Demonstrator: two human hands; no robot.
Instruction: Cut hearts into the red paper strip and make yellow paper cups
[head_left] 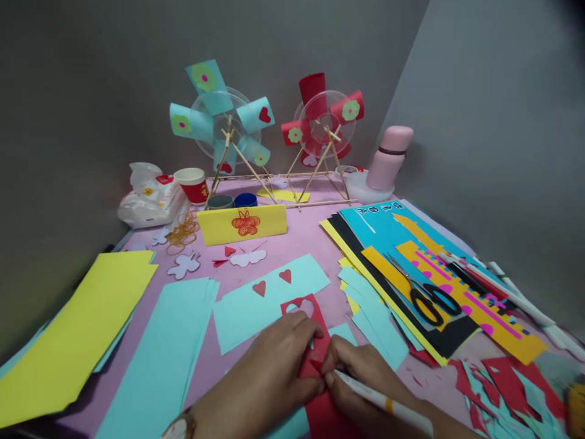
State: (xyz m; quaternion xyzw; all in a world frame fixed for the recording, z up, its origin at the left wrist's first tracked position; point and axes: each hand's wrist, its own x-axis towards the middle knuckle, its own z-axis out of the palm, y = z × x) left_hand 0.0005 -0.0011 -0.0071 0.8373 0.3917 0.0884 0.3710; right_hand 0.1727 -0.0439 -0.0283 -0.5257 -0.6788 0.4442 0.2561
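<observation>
My left hand lies on a red paper strip with heart-shaped holes cut in it, its fingers curled and pressing the strip down. My right hand is closed on a white craft knife or pen with an orange band, its tip at the red strip beside my left fingertips. The strip lies on the pink table cover, just below a light blue sheet that carries two red hearts.
Black-handled scissors rest on stacked coloured sheets at the right. Yellow sheets and light blue strips lie at the left. Two paper pinwheel models, a red cup, a pink bottle and red scraps surround them.
</observation>
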